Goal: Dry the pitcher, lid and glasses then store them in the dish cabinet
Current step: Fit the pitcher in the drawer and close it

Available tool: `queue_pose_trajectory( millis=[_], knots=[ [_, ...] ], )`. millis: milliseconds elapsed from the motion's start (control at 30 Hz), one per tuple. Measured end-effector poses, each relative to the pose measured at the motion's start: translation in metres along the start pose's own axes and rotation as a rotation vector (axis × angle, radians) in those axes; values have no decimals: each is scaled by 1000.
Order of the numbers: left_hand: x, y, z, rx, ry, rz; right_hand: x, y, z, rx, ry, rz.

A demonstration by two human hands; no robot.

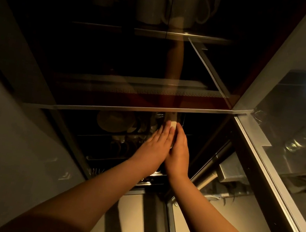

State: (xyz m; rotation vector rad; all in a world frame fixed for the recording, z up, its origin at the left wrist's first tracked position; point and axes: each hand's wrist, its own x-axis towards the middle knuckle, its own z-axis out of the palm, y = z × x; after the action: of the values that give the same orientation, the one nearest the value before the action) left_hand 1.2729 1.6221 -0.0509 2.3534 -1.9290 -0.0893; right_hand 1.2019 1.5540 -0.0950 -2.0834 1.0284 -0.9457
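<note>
Together we reach both hands into the dim dish cabinet [149, 107], our left hand [156, 143] and right hand [179, 150] pressed side by side around a pale object [173, 122] under the glass shelf edge. Fingers lie nearly straight and close on it; whether it is the lid or pitcher, we cannot tell. Left of it stands a plate [114, 120], and white mugs [157, 1] sit far above.
</note>
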Motion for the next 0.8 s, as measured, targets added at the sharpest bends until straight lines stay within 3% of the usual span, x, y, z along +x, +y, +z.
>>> queue_pose_trajectory(
  millis=[367, 800],
  knots=[
    [4, 4, 4, -89, -37, -43, -8, 13, -2, -27, -108, -18],
    [-2, -3, 25, -173, -90, -48, -22, 35, -5, -213, -270, -199]
  ],
)
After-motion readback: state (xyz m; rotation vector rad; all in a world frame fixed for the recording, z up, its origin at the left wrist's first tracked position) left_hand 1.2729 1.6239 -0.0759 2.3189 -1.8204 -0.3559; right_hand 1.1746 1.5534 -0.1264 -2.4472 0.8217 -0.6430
